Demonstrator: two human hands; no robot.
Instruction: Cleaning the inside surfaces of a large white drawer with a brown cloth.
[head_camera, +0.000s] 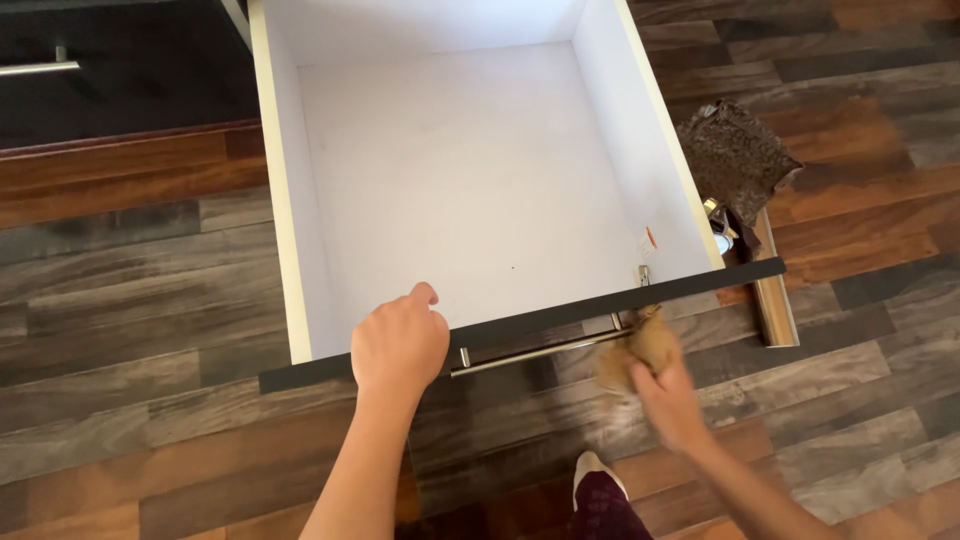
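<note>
A white drawer (290, 250) stands pulled out over the wood floor, its inside bare. Its dark front panel (700, 283) carries a long metal bar handle (540, 352). My left hand (398, 342) curls over the top edge of the front panel, left of the handle. My right hand (668, 400) grips a crumpled tan cloth (640, 350) and presses it against the right end of the handle; it is blurred.
A brown patterned bag (735, 155) lies on the floor to the right of the drawer, beside a metal rail (772, 300) and small shiny items (718, 225). A dark cabinet front with a metal handle (40, 68) is at top left. My foot (592, 470) shows below.
</note>
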